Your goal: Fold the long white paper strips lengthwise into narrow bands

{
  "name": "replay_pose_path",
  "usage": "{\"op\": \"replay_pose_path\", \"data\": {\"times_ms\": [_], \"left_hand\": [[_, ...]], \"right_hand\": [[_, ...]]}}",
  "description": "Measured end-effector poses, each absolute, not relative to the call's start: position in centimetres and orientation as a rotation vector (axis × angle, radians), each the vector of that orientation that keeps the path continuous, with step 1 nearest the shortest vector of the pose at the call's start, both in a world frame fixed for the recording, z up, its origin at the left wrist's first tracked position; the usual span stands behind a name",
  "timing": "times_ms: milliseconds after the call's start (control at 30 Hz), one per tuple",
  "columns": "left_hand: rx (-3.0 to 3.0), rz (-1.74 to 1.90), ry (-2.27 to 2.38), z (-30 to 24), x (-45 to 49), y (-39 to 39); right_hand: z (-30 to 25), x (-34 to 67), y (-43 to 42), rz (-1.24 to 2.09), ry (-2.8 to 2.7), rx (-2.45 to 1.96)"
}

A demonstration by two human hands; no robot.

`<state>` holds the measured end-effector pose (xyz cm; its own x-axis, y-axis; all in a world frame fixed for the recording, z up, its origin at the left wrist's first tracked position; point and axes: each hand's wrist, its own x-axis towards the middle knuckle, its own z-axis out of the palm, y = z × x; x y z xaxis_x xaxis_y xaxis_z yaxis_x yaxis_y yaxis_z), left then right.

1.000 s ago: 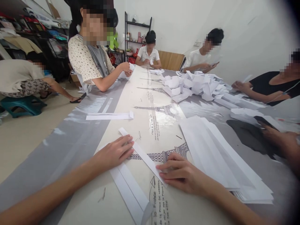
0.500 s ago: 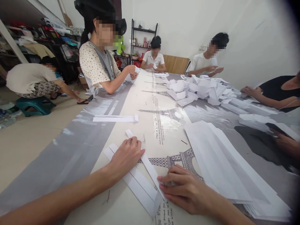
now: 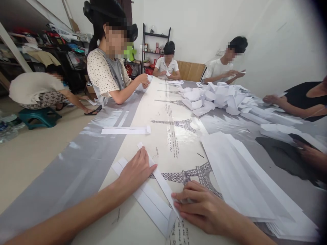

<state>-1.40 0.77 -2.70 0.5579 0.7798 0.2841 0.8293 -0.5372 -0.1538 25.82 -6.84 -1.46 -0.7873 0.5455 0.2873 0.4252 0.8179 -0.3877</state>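
The person's two hands are resting apart from each other along one narrow white paper strip [image 3: 165,186], which is lying slantwise on the counter [image 3: 66,170] straight ahead. The left hand [image 3: 136,168] is arching over the strip's upper part, its fingers close together near the far end and its thumb reaching across toward the right edge. The right hand [image 3: 199,206] is touching the near end with its curled fingers; whether either hand is pinching the paper or only pressing it, I cannot tell. A wider folded sheet [image 3: 153,206] is lying partly beneath the left hand. Just right of the right hand, a stack of large white sheets [image 3: 237,180] is fanning out. Beyond the left hand, a folded paper band [image 3: 122,130] is lying crosswise. Farther off, a heap of folded papers [image 3: 214,97] is spreading over the right side, and a co-worker in spotted sleeves [image 3: 100,73] is sitting or standing at the left edge, holding white paper.
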Motion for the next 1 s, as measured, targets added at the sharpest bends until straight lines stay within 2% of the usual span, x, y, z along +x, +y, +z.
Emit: {"op": "replay_pose_path", "data": {"times_ms": [333, 767, 1000], "left_hand": [[-2.626, -0.440, -1.386, -3.6, -2.6, 1.7], [-2.700, -0.387, -1.419, -3.7, -3.3, 2.0], [-2.757, -0.348, -1.448, -3.0, -3.3, 1.9]], "right_hand": [[-0.8, 25.5, -6.9, 0.427, -2.593, -0.716], [-1.1, 25.6, -7.0, 0.439, -2.591, -0.755], [-0.8, 25.6, -7.7, 0.310, -2.616, -0.782]]}}
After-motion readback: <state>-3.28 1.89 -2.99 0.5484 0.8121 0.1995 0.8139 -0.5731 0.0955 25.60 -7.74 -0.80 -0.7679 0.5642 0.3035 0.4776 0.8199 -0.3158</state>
